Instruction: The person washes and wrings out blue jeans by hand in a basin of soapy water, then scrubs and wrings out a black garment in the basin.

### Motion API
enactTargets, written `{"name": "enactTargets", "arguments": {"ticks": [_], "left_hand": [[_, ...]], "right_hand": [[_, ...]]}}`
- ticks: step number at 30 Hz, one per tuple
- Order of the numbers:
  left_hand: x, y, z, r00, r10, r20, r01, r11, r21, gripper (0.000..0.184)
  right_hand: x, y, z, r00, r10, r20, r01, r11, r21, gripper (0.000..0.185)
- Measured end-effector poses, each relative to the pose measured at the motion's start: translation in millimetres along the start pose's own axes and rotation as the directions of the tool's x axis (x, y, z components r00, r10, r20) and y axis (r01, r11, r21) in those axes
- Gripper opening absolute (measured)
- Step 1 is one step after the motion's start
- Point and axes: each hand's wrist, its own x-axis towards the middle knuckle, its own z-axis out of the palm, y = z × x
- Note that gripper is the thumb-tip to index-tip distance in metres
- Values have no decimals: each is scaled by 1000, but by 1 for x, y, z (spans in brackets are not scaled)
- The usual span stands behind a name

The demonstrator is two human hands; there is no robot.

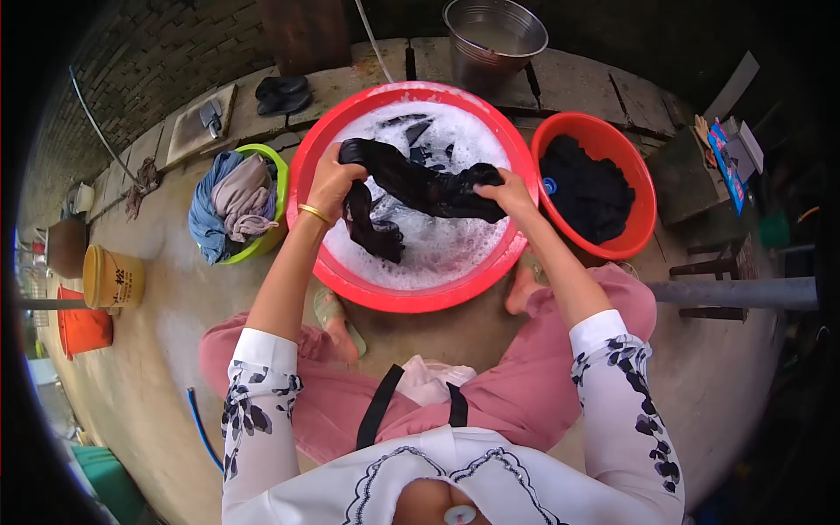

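A wet black garment (429,187) stretches between my two hands above a large red tub (394,300) of white suds. My left hand (337,179) grips its left end, with part of the cloth hanging down toward the foam. Its right end is gripped by my right hand (507,192), near the tub's right side. More dark cloth (418,133) lies partly under the suds behind the garment. Both hands are closed round the fabric.
Left of the tub is a green basin (282,188) with blue and grey clothes. A red basin (646,219) with dark clothes stands at right. Behind are a metal bucket (497,39) and dark shoes (283,94). A yellow bucket (114,276) is farther left.
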Motion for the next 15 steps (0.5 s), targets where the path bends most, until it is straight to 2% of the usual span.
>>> {"name": "enactTargets", "arguments": {"ticks": [1,2,3,4,5,7,8,10,11,12,13,14,15], "left_hand": [[-2,1,15,1000,-19,17,18,995,98,32],[2,-11,27,1000,-4,28,-2,974,225,33],[2,-12,40,998,-11,68,-14,937,350,36],[8,-35,51,995,-11,96,-22,940,340,38],[18,-63,59,988,-7,153,-70,870,489,42],[18,-84,87,966,-59,252,-114,777,619,48],[23,-105,97,954,-70,292,-96,850,518,48],[33,-139,110,908,-230,350,53,893,447,57],[33,-155,115,878,-299,374,139,906,399,61],[31,-165,117,906,-223,359,35,886,462,65],[27,-174,116,926,-145,348,-64,850,523,69],[28,-200,110,935,-196,297,-26,794,607,74],[27,-224,102,935,-204,290,-17,791,611,74]], "right_hand": [[9,35,15,992,20,128,-8,995,-98,39],[12,53,31,976,34,216,30,957,-288,52],[0,28,46,951,200,234,-71,882,-465,75],[12,54,63,977,-64,205,168,820,-547,92],[9,40,69,953,-182,243,252,921,-296,97],[15,27,77,892,-388,232,375,922,100,90],[20,37,77,897,-375,234,361,927,105,90],[33,65,69,916,-274,293,289,957,-9,72],[44,94,60,938,-166,304,183,983,-28,58],[54,128,53,965,-40,260,56,997,-56,48],[63,163,45,987,65,148,-29,973,-229,44],[73,204,36,964,263,46,-255,958,-131,41],[76,232,31,947,289,-141,-313,928,-202,41]]}}
